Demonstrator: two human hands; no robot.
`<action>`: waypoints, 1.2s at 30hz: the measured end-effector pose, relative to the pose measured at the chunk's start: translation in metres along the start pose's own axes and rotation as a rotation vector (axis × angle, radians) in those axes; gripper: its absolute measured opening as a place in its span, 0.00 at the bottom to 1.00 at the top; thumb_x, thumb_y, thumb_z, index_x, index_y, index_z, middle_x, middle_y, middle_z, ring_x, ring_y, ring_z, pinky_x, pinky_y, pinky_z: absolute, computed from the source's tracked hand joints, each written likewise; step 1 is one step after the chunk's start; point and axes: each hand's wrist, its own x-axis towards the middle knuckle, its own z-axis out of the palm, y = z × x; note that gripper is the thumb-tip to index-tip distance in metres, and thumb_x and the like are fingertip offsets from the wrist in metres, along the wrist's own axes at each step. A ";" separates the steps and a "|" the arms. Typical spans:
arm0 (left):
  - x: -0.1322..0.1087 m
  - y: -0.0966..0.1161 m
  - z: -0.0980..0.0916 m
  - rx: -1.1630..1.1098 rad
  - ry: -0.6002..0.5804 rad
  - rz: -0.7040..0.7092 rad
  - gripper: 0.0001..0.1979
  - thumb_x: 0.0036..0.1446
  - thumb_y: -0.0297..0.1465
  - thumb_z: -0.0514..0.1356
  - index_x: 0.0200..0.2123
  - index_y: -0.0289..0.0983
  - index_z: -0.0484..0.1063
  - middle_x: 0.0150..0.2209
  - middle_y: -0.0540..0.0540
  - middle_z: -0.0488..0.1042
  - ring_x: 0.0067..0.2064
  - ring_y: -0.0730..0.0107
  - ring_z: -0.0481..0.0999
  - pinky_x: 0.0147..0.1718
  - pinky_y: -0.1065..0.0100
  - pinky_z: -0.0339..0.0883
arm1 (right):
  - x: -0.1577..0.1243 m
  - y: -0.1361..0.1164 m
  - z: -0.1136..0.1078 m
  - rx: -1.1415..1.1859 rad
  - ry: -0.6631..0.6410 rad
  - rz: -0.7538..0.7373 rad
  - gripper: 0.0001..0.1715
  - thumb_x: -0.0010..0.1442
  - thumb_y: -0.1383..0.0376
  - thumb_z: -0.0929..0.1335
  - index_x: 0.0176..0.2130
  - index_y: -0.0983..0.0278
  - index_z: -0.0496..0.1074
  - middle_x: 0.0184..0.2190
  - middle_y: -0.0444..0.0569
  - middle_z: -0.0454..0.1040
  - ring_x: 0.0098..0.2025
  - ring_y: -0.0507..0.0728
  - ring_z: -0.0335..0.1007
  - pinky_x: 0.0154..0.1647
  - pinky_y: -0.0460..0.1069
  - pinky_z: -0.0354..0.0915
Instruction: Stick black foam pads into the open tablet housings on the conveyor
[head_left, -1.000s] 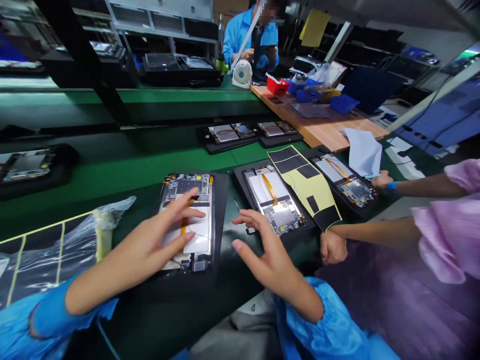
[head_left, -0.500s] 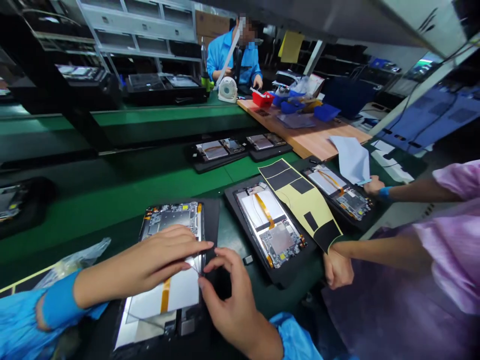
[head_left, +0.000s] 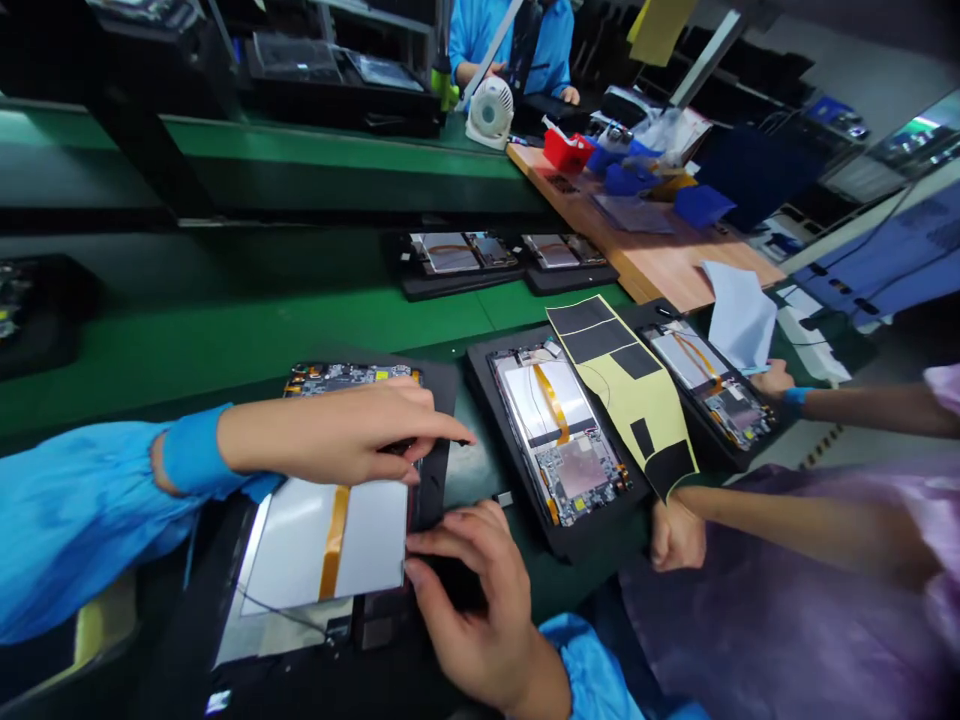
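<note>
An opened tablet point(head_left: 371, 535) lies before me on a black foam pad, its white battery, orange ribbon cable point(head_left: 334, 545) and circuit board exposed. My left hand point(head_left: 360, 430) is over its upper part and hides much of the board. The left index finger is stretched to the right past the tablet's edge, with the thumb and other fingers bent below it. My right hand point(head_left: 480, 590) is at the tablet's right edge, thumb and index fingertips close together beside the battery. Whatever they pinch is too small to make out. A thin dark wire point(head_left: 274, 605) crosses the battery's lower left.
Another opened tablet point(head_left: 566, 430) lies to the right, beside a yellow sheet of black stickers point(head_left: 622, 385). A co-worker's hand point(head_left: 677, 530) is by that sheet; the other holds a pale cloth point(head_left: 739, 315) near a further tablet point(head_left: 709, 385). A small fan point(head_left: 490, 112) stands behind.
My view has tilted down. My left hand has moved away from my right fingertips, and its index finger points past the tablet's edge. The right hand stays by the battery's right edge.
</note>
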 end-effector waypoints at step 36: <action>0.002 -0.012 0.003 -0.166 -0.057 0.083 0.16 0.67 0.22 0.58 0.52 0.42 0.77 0.37 0.49 0.78 0.38 0.67 0.76 0.38 0.68 0.65 | 0.024 0.001 -0.017 0.191 -0.174 0.158 0.25 0.62 0.74 0.74 0.51 0.55 0.65 0.43 0.48 0.85 0.48 0.58 0.83 0.50 0.53 0.79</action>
